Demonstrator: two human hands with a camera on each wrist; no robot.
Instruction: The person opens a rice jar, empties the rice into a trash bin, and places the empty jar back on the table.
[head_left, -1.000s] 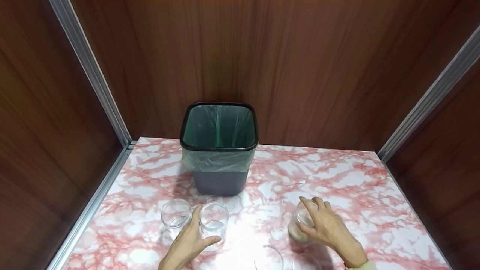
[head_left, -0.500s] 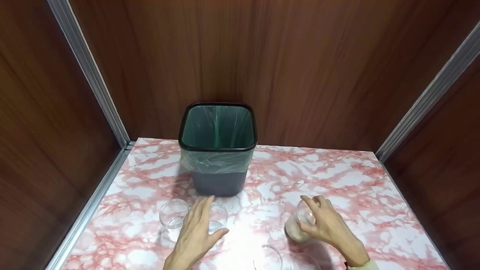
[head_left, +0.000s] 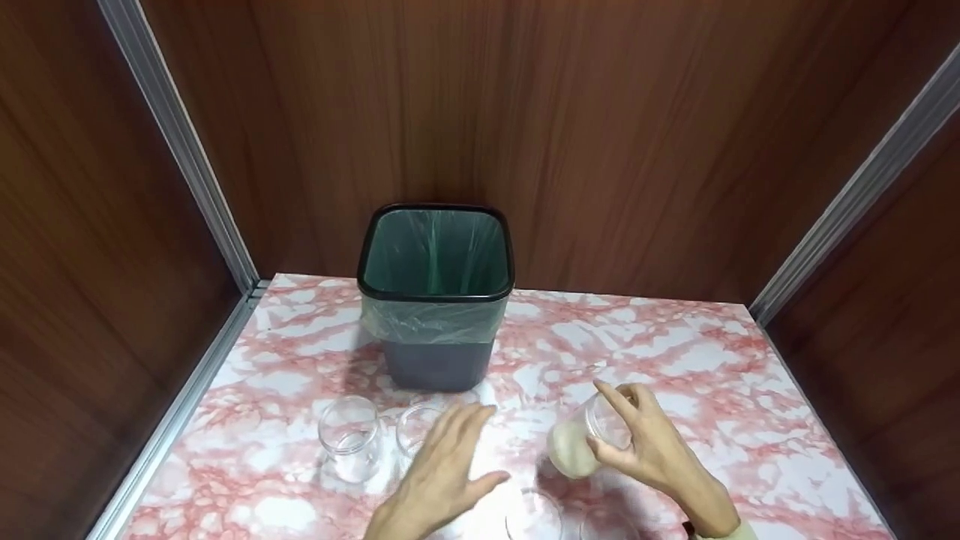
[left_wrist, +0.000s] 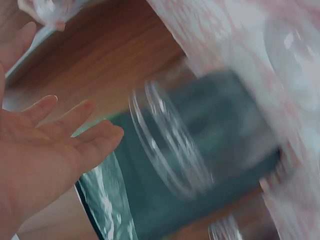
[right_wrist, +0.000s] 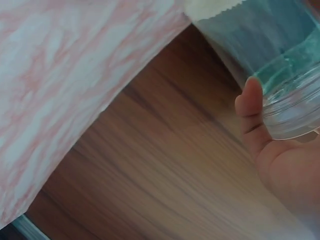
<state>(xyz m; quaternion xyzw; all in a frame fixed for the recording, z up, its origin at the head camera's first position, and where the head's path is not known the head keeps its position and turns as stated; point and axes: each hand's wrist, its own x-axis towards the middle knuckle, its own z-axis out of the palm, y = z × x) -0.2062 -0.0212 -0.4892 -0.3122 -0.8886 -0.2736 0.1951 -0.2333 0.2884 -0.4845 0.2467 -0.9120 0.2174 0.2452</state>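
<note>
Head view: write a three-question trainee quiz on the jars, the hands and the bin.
1. True or false: the right hand grips a jar with pale contents that is tilted.
2. Multiple choice: the left hand is A) gripping an empty jar, B) open with fingers spread above the table, C) inside the bin.
3. Fill in: the bin is lined with a ___ plastic bag.

Key:
1. True; the jar leans with its base toward the left hand.
2. B; it holds nothing, with the two empty jars beside it.
3. Green.
</note>
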